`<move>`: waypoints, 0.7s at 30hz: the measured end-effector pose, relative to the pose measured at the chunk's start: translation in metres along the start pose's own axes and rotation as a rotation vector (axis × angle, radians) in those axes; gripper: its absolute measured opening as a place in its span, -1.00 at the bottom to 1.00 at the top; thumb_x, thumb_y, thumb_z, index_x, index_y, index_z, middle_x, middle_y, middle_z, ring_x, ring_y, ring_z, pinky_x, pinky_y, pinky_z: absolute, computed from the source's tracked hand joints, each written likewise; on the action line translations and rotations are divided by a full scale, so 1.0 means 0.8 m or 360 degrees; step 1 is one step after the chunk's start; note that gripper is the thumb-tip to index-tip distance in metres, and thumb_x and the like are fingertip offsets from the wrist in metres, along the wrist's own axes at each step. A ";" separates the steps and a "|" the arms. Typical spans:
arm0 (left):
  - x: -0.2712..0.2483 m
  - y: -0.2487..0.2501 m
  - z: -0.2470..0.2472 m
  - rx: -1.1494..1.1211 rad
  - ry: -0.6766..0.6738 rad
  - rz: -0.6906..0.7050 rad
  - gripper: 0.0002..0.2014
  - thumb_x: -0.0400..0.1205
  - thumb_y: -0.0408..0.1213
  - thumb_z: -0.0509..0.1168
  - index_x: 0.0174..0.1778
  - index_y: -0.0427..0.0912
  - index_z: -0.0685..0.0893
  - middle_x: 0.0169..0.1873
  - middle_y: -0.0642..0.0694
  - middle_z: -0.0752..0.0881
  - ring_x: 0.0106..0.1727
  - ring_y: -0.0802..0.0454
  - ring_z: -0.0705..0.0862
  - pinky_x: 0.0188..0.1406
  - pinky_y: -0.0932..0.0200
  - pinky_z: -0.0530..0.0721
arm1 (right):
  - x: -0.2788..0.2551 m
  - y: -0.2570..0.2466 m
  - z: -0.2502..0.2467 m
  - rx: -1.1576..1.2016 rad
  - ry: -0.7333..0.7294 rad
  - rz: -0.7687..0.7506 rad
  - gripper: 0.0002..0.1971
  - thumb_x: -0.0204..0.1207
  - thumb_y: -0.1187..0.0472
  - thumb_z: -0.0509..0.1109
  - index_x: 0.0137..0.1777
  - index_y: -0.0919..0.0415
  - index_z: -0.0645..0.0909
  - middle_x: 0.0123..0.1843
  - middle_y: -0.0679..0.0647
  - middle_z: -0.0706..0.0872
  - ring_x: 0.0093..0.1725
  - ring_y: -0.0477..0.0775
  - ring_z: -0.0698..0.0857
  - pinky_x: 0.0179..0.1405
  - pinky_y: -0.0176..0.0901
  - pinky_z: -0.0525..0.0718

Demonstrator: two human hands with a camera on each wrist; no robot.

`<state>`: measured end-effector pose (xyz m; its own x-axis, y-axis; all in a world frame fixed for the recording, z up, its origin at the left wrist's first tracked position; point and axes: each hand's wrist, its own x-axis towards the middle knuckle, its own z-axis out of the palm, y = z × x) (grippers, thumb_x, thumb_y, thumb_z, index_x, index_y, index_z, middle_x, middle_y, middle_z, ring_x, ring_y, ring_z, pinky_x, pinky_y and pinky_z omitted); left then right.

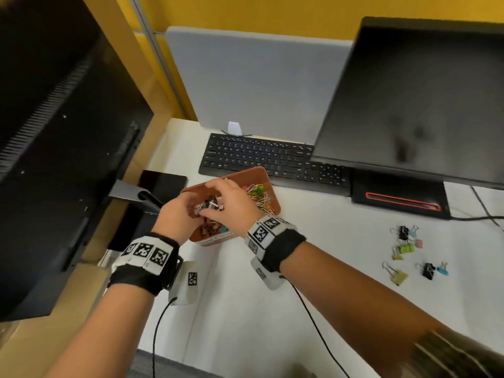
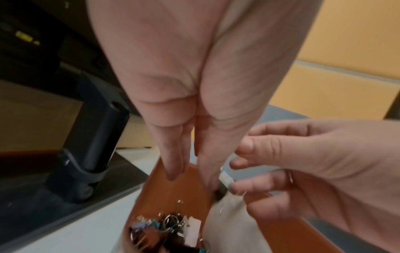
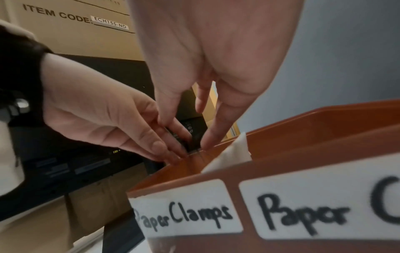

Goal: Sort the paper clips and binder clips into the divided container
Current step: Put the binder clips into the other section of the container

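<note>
A brown divided container (image 1: 268,184) sits on the white desk. Its left compartment, labelled "Paper Clamps" (image 3: 184,212), holds a heap of binder clips (image 2: 164,227). Coloured paper clips (image 1: 257,195) fill the right compartment. Both hands meet above the left compartment. My left hand (image 1: 185,211) and right hand (image 1: 229,200) pinch one small binder clip (image 2: 226,179), dark with a white part, between their fingertips. Several loose binder clips (image 1: 409,249) lie on the desk to the right.
A black keyboard (image 1: 272,159) lies behind the container, and a dark monitor (image 1: 422,99) on a black base (image 1: 401,200) stands at the right. The back of another monitor (image 1: 54,132) and its stand (image 2: 93,137) crowd the left. Cables (image 1: 313,323) trail from both wristbands.
</note>
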<state>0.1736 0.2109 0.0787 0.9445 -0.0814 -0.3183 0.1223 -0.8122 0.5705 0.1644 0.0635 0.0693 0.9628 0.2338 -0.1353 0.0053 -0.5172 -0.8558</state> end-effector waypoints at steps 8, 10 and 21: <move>-0.031 0.049 0.058 -0.0144 -0.0178 0.0374 -0.75 0.51 -0.39 0.38 0.08 -0.07 0.64 0.01 -0.03 0.73 -0.02 0.07 0.70 0.07 0.12 0.66 | -0.130 0.106 -0.083 -0.0214 0.0275 0.0082 -0.70 0.50 0.04 0.39 0.22 -0.04 0.54 0.15 -0.10 0.56 -0.05 -0.08 0.60 -0.03 -0.29 0.55; -0.036 0.076 0.100 -0.0156 -0.0285 0.0518 -0.74 0.51 -0.35 0.39 0.10 -0.05 0.64 0.04 0.00 0.70 -0.02 0.08 0.69 0.05 0.09 0.69 | -0.186 0.154 -0.114 -0.0327 0.0425 0.0240 -0.66 0.45 0.05 0.45 0.23 -0.03 0.55 0.11 -0.11 0.51 -0.05 -0.11 0.56 0.13 -0.18 0.56; -0.097 0.228 0.361 0.0096 -0.0902 0.0969 -0.58 0.52 -0.21 0.37 0.31 0.06 0.53 0.27 -0.04 0.43 0.33 -0.03 0.43 0.37 0.20 0.37 | -0.383 0.326 -0.250 -0.0593 0.0576 0.1239 -0.28 0.31 -0.07 0.54 0.47 -0.11 0.35 0.55 0.22 0.22 0.48 0.34 0.30 0.50 0.12 0.25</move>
<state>0.0341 -0.0976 -0.0114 0.5416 -0.7815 -0.3096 -0.3918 -0.5605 0.7296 -0.0752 -0.3075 -0.0129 0.7568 -0.5276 -0.3858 -0.6505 -0.6654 -0.3662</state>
